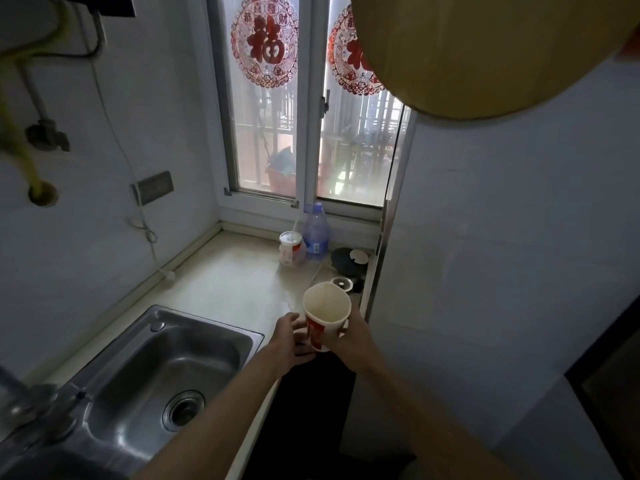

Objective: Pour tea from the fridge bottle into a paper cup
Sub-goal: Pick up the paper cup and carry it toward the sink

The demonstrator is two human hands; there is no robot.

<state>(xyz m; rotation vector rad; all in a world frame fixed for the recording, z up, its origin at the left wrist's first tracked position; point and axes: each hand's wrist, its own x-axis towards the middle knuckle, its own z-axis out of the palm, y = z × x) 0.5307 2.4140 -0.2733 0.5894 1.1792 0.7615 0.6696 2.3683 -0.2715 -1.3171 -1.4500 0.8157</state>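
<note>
A red and white paper cup (pixel 325 315) is held tilted above the counter's front edge, its mouth facing up and toward me; the inside looks empty. My right hand (pixel 353 336) grips it from the right side. My left hand (pixel 289 339) is beside the cup's base on the left, fingers relaxed, touching or nearly touching it. No tea bottle from the fridge is in view.
A steel sink (pixel 166 372) lies to the left. At the back of the counter (pixel 221 282) stand a lidded drink cup with a straw (pixel 290 247), a clear plastic water bottle (pixel 317 233) and a dark round object (pixel 348 261). A white fridge side (pixel 485 271) rises on the right.
</note>
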